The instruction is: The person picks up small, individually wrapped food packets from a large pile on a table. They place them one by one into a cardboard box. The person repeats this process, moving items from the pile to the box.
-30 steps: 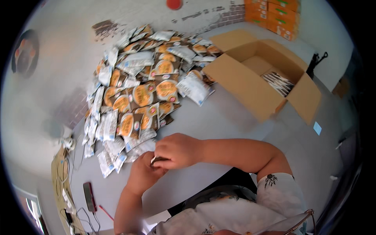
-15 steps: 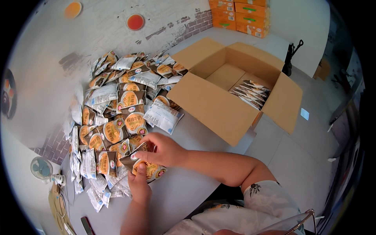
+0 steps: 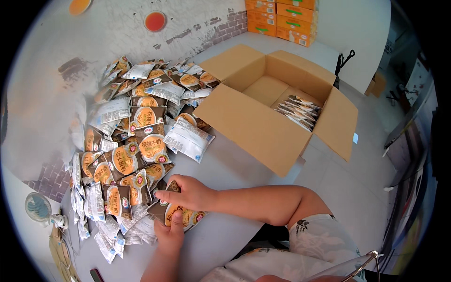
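Observation:
My right hand (image 3: 191,192) pinches the upper left part of a brown packet (image 3: 188,216) with orange graphics, while my left hand (image 3: 168,234) grips its lower edge, thumb on the face. Just beyond them a large, loose heap of similar pouches (image 3: 152,148) covers the left part of the grey table (image 3: 221,235), some showing brown fronts, others pale backs.
An open cardboard box (image 3: 253,127) sits at the right, holding a row of stacked packets (image 3: 297,113). Orange cartons (image 3: 294,21) stand stacked at the back. A small fan (image 3: 38,207), cables and a phone (image 3: 96,275) are at the left; tiled floor lies to the right.
The view has shifted. The held packet, mostly hidden in my joined hands a second ago, now shows its broad printed face between my hands, which are set further apart, one above the other.

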Demonstrator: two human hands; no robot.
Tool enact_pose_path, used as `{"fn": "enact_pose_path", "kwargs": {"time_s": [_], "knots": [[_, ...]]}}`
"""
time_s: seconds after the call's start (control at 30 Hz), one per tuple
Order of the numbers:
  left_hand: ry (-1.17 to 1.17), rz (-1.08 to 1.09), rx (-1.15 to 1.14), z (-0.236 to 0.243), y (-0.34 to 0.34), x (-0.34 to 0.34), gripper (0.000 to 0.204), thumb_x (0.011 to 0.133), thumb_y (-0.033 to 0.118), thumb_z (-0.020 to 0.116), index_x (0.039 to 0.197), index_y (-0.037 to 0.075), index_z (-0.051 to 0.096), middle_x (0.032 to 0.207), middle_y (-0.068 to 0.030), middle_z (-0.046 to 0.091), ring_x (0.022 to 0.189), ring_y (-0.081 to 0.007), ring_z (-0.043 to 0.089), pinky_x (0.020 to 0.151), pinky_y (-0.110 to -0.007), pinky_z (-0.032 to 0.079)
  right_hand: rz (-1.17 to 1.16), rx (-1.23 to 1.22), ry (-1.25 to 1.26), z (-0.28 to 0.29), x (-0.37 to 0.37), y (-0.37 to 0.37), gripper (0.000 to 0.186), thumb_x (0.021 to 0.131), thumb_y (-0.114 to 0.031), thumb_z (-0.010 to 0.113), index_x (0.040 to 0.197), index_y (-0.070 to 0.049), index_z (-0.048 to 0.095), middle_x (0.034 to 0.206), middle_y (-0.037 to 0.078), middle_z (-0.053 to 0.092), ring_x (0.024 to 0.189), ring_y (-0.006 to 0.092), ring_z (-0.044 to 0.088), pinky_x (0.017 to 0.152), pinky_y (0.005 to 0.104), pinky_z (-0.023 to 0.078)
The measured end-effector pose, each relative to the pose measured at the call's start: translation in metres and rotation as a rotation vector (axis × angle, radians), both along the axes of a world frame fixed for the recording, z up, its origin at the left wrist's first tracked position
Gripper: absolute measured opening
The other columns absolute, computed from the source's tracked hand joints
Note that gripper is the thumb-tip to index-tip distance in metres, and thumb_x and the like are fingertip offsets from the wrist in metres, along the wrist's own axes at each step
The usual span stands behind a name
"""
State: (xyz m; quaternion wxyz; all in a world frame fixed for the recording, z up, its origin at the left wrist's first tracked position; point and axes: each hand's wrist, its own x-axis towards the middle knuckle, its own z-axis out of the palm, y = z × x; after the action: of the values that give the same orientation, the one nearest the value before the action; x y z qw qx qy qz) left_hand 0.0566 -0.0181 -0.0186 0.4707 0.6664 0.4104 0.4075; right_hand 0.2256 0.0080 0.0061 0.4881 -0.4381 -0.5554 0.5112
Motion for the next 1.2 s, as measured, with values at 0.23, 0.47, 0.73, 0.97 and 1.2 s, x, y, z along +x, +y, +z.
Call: {"fn": "enact_pose_path", "kwargs": {"time_s": [0.23,0.47,0.73,0.97,1.2], "knots": [[0.105,-0.078,0.148,0.002,-0.004,-0.003,0.056,0.092,0.033,0.059,0.128,-0.005,0.041,0.119,-0.0126,0.055,0.107,-0.0207,0.054,0.090,-0.033,0.044,0.048,-0.042,0.029,0.008,0.001,-0.002,0.042,0.088,-0.043,0.064,0.075,-0.003,0.055,0.063,-0.002,0.052,0.061,0.0060,0.047,0.054,0.0254,0.041],[0.289,-0.037,0.451,0.016,-0.010,0.006,0.033,0.092,0.029,0.058,0.101,-0.003,0.061,0.092,-0.0180,0.065,0.086,-0.0331,0.064,0.076,-0.036,0.048,0.129,-0.231,0.246,-0.010,-0.003,0.008,0.046,0.093,-0.048,0.054,0.075,-0.005,0.057,0.067,-0.003,0.051,0.064,0.0053,0.045,0.055,0.0253,0.040],[0.134,0.007,0.031,0.007,-0.006,0.004,0.043,0.095,0.029,0.053,0.121,-0.005,0.047,0.111,-0.0137,0.058,0.097,-0.0222,0.059,0.084,-0.034,0.047,0.044,-0.143,0.018,-0.008,0.004,0.013,0.052,0.085,-0.055,0.061,0.077,-0.004,0.056,0.073,0.004,0.057,0.067,0.0104,0.053,0.059,0.0277,0.045],[0.386,-0.103,0.202,0.021,-0.012,0.014,0.030,0.093,0.029,0.056,0.100,0.000,0.061,0.087,-0.0178,0.065,0.080,-0.0354,0.063,0.071,-0.040,0.049,0.008,-0.159,0.039,-0.004,0.005,0.014,0.052,0.085,-0.053,0.063,0.069,-0.006,0.047,0.067,0.002,0.051,0.059,0.0084,0.053,0.051,0.0258,0.047],[0.583,-0.153,0.216,0.015,-0.014,0.007,0.040,0.089,0.036,0.059,0.098,-0.003,0.062,0.081,-0.0189,0.065,0.077,-0.0381,0.064,0.068,-0.044,0.048,0.056,-0.074,-0.227,0.012,0.008,0.002,0.051,0.089,-0.048,0.059,0.066,-0.003,0.049,0.063,0.006,0.055,0.061,0.0121,0.061,0.050,0.0292,0.049]]}}
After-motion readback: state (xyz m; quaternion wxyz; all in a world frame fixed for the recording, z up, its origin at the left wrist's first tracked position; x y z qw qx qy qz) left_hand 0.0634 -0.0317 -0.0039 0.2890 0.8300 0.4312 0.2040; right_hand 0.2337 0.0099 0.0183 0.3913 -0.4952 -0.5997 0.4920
